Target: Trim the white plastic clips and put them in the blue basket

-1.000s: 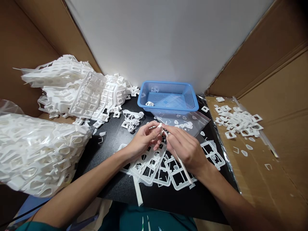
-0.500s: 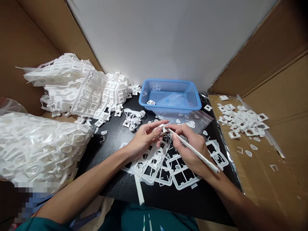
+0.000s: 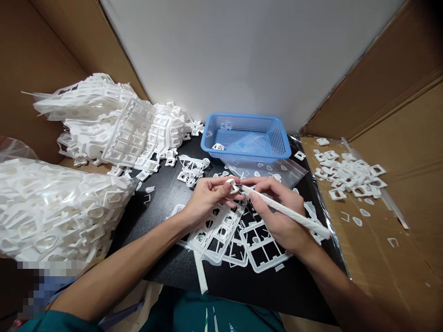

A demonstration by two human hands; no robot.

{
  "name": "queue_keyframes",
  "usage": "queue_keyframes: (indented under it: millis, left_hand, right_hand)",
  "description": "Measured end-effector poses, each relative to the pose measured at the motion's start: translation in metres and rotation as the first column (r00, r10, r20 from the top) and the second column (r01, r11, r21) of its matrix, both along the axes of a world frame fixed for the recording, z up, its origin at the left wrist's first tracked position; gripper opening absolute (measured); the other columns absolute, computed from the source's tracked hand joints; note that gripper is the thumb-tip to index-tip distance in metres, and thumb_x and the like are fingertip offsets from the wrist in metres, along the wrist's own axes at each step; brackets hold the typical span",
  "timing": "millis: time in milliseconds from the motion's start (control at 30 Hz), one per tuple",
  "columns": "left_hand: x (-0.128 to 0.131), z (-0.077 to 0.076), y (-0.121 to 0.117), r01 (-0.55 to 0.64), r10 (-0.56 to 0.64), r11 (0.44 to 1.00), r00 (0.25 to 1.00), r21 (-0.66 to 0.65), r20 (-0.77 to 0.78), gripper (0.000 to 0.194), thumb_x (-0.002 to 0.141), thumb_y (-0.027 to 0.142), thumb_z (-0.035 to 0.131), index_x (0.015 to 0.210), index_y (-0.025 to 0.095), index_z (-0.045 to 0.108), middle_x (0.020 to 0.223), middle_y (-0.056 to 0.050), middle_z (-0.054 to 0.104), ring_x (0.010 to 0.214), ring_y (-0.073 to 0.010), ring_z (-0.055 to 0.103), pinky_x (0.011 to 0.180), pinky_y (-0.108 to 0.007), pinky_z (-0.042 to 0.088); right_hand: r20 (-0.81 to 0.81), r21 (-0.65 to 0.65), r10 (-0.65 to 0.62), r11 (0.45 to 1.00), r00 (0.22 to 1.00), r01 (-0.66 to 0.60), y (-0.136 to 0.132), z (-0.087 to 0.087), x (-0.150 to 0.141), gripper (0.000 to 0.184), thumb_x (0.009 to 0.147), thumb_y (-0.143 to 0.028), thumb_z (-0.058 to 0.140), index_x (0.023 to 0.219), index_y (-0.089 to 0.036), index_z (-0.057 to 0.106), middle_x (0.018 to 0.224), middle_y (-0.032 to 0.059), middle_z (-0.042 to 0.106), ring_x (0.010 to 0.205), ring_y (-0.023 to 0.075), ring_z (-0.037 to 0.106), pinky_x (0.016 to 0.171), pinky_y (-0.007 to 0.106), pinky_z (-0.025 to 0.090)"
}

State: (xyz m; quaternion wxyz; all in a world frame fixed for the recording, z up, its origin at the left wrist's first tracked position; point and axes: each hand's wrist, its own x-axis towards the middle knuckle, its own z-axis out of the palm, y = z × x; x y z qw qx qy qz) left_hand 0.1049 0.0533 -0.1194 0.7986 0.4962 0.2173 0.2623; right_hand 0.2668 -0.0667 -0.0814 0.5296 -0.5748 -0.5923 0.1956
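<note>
Gripping white piece (image 3: 233, 184) (left) and white rod (image 3: 294, 214) (right), hands (image 3: 203, 203) sit apart from the basket's edge (image 3: 246, 156).

Pale wall (image 3: 256, 55) (faintly shadowed) between cardboard panels (image 3: 387, 69), black tabletop (image 3: 180, 272) below.

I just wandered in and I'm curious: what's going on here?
A person holds a small white piece in the left hand. The right hand grips a white stick, its tip close to the piece; whether they touch is hard to tell. White frames lie below, a blue basket stands behind, a full bag sits at left, and a pile lies at right.
</note>
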Motion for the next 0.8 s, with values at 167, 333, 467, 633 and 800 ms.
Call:
queue_keyframes:
  millis: [167,333,467,633,800]
  left_hand:
    - [0.001,0.003,-0.001,-0.037,0.037,0.999,0.999,-0.002,-0.039,0.042,0.087,0.043,0.085,0.113,0.011,0.08,0.11,-0.018,0.081,0.084,-0.0225,0.082,0.063,-0.023,0.064]
    - [0.001,0.003,-0.002,-0.122,0.125,0.991,0.988,0.047,-0.085,0.042,0.082,0.042,0.088,0.11,0.012,0.08,0.107,-0.015,0.082,0.083,-0.0223,0.082,0.066,-0.026,0.066]
    - [0.001,0.0,-0.001,-0.12,0.124,0.992,0.987,0.048,-0.099,0.043,0.082,0.042,0.088,0.111,0.011,0.079,0.105,-0.014,0.082,0.084,-0.023,0.082,0.069,-0.028,0.067]
    - [0.002,-0.001,0.0,-0.101,0.102,0.995,0.992,0.017,-0.076,0.041,0.083,0.04,0.088,0.112,0.011,0.079,0.106,-0.014,0.082,0.084,-0.0221,0.082,0.07,-0.026,0.067]
    - [0.001,0.002,-0.002,-0.098,0.099,0.995,0.992,0.026,-0.076,0.039,0.083,0.039,0.088,0.109,0.012,0.08,0.103,-0.014,0.083,0.083,-0.0222,0.082,0.07,-0.026,0.067]
  right_hand:
    - [-0.099,-0.069,0.075,0.994,0.992,-0.082,0.002,0.002,0.01,0.014,0.102,-0.029,0.063,0.09,-0.023,0.061,0.123,0.0078,0.076,0.114,0.0253,0.073,0.093,0.041,0.06]
    - [-0.081,-0.137,0.068,0.987,0.994,-0.079,0.002,-0.001,0.01,0.013,0.101,-0.031,0.066,0.091,-0.024,0.061,0.123,0.0071,0.077,0.112,0.0248,0.075,0.092,0.04,0.062]
    - [0.05,-0.125,0.031,0.992,0.998,-0.024,0.0,-0.001,0.005,0.009,0.101,-0.026,0.065,0.092,-0.025,0.061,0.12,0.0045,0.078,0.114,0.0238,0.075,0.094,0.04,0.06]
    - [0.073,-0.118,0.036,0.993,0.997,-0.027,0.0,-0.002,0.006,0.008,0.102,-0.026,0.063,0.095,-0.025,0.062,0.12,0.004,0.078,0.116,0.0236,0.074,0.095,0.04,0.06]
    - [0.008,-0.177,0.068,0.982,0.998,-0.066,0.001,-0.001,0.012,0.01,0.103,-0.033,0.063,0.095,-0.026,0.063,0.123,0.0038,0.078,0.114,0.024,0.074,0.093,0.04,0.061]
